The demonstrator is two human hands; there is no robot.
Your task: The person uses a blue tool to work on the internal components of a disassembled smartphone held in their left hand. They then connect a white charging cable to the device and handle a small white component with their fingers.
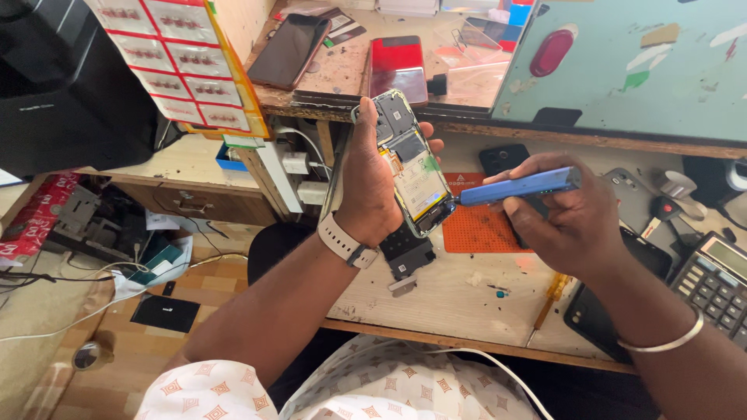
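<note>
Opened smartphone (410, 165): back cover off, internals facing the camera. Dark shielded board section at the top end, a black block below it, then a pale rectangular battery with a small green patch at its upper right corner. A thin light-coloured frame runs around the edge. The phone is tilted, top end toward the upper left, held in the air above the front of the wooden workbench (436, 299).

Left hand (369, 187): closed around the phone from behind, thumb along the left edge, fingertips showing past the right edge. Light-coloured wristwatch (345, 241) on that wrist.

Right hand (568, 222): fingers clamped on a blue pen-shaped electric screwdriver (520, 187), held nearly level, its tip touching the phone's lower right edge. Silver bangle (665, 340) on the right wrist.

Beneath the phone: a black phone part (407, 255) lies on the bench, just beside an orange repair mat (476, 225). A yellow-handled tool (551, 295) lies near the bench's front edge. A desk calculator (716, 286) sits at far right.

Upper shelf: a dark smartphone (289, 48) and a red smartphone (397, 66) lie side by side, slightly apart. A sheet of small packets with red labels (175, 58) hangs at upper left.
</note>
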